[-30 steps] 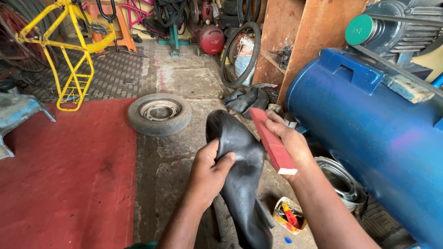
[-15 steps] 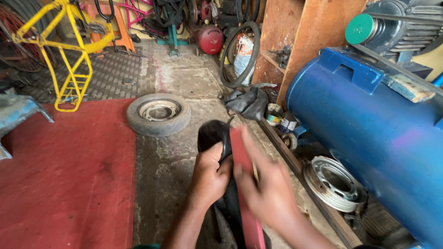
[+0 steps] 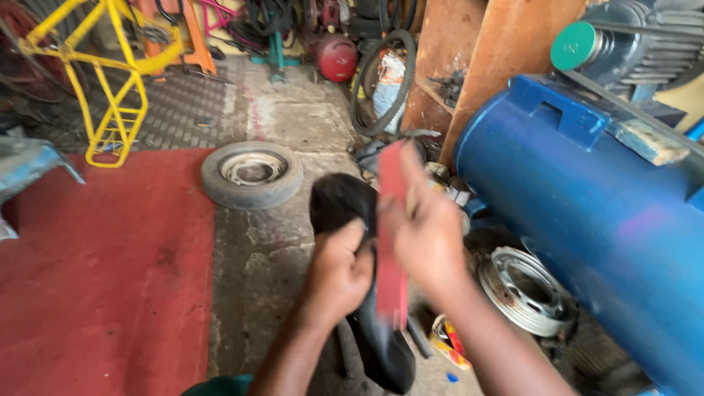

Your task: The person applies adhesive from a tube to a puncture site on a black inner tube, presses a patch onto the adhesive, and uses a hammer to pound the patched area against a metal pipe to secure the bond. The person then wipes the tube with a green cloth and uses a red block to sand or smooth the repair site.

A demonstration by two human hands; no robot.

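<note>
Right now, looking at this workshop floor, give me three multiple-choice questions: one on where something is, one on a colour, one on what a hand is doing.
1. Where does the small tyre lie?
A. on top of the blue tank
B. on the concrete floor beside the red mat
C. inside the yellow frame

2. What colour is the flat bar in the right hand?
A. red
B. green
C. white

3. What is the left hand doing?
A. resting empty on the floor
B. lifting the metal wheel rim
C. gripping the black inner tube

Answers: 1 B, it lies flat on grey concrete at the red mat's edge. 2 A, the blurred bar is red. 3 C, the fingers close on the black rubber.
</note>
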